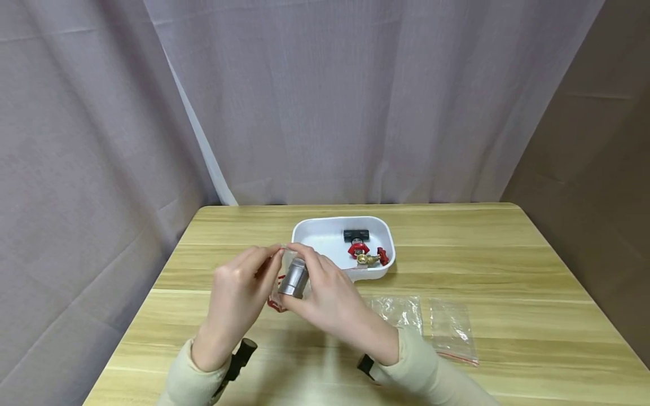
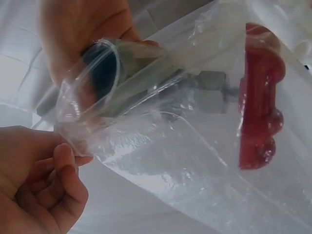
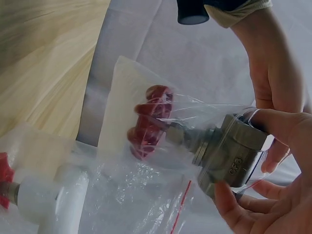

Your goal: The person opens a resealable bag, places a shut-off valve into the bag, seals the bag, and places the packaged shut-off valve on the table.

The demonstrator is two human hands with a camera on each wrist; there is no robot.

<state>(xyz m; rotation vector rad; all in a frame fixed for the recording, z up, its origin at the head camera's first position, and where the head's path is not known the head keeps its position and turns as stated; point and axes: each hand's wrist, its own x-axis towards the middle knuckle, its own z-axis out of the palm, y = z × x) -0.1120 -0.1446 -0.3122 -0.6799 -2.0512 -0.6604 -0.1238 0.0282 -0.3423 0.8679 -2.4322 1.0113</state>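
Note:
A metal valve [image 1: 293, 279] with a red handwheel [image 2: 261, 97] sits inside a clear zip bag [image 2: 146, 161], held above the table in front of the white tray. My right hand [image 1: 330, 287] grips the valve's body, with thumb and fingers on either side of it. Its surface carries raised lettering in the right wrist view. Opposite, my left hand [image 1: 233, 287] pinches the bag's edge near the valve's body end, between thumb and fingertips. The handwheel points away from the hands toward the bag's far end.
Behind the hands stands a white tray [image 1: 320, 225] holding a black valve [image 1: 356, 235] and a brass valve [image 1: 367, 259], both with red handwheels. Clear zip bags [image 1: 452, 330] lie to the right. A white valve [image 3: 63, 200] shows low in the right wrist view.

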